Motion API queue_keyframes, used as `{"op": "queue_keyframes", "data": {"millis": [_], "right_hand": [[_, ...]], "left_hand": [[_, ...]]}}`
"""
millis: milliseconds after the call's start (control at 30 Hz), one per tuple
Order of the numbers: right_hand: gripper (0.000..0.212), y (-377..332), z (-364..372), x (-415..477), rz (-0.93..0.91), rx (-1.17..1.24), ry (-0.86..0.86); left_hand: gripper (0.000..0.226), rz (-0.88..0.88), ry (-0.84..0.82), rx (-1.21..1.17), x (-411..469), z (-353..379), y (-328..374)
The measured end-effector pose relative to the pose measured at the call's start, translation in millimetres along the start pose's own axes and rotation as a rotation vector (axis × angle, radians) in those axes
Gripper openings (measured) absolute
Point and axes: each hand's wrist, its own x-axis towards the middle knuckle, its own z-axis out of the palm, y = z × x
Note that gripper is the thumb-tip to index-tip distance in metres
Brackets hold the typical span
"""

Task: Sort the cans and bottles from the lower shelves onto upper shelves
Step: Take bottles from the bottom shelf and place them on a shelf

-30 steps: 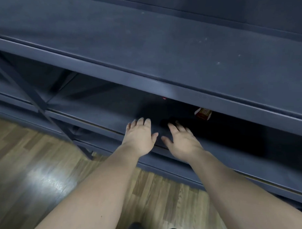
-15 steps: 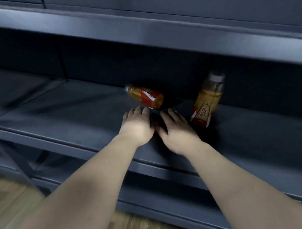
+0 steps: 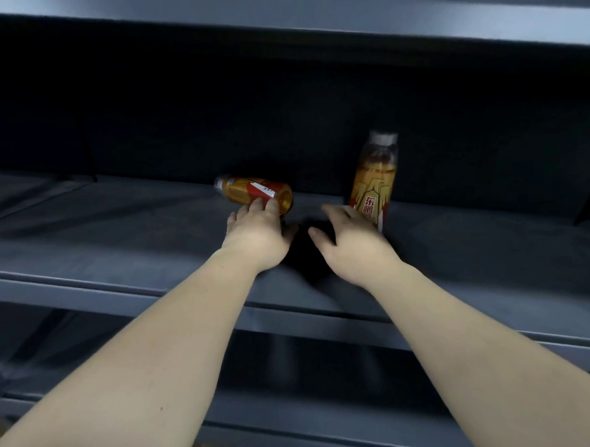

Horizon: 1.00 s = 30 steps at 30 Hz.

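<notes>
Dark shelf (image 3: 119, 224) lies under both outstretched arms. Left hand (image 3: 258, 235) lays straight fingers (image 3: 271, 206) on the lying bottle (image 3: 251, 192), amber-filled, left of the upright bottle (image 3: 373, 182); right hand (image 3: 349, 247), spread wide, holds nothing just beside it.

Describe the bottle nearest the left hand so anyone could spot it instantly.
On the dark grey shelf both arms reach into are two amber bottles. The target bottle lies on its side at the fingertips of the left hand, cap pointing left; the neighbour bottle by the right hand stands upright.
</notes>
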Motion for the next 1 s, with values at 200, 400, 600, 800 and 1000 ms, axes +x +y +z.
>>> {"op": "queue_keyframes", "data": {"millis": [200,400,600,800,1000], "right_hand": [[0.075,11.1,-17.9,22.8,0.421,0.274,0.496],[0.112,24.3,-4.3,55.7,0.527,0.612,0.442],[0.074,31.3,0.9,67.7,0.523,0.501,0.446],[0.059,19.4,17.5,76.5,0.374,0.482,0.375],[0.06,22.6,22.4,79.8,0.344,0.45,0.323]], "left_hand": [[0.06,-0.049,-0.01,-0.032,4.8,-2.5,7.6],[0.063,-0.081,-0.011,0.004,14.6,-5.9,-1.3],[0.054,-0.163,-0.007,-0.038,35.9,-7.0,-21.1],[0.064,-0.206,0.009,-0.19,74.5,-2.8,-14.1],[0.071,-0.312,-0.057,-0.131,109.1,-2.9,6.6]]}}
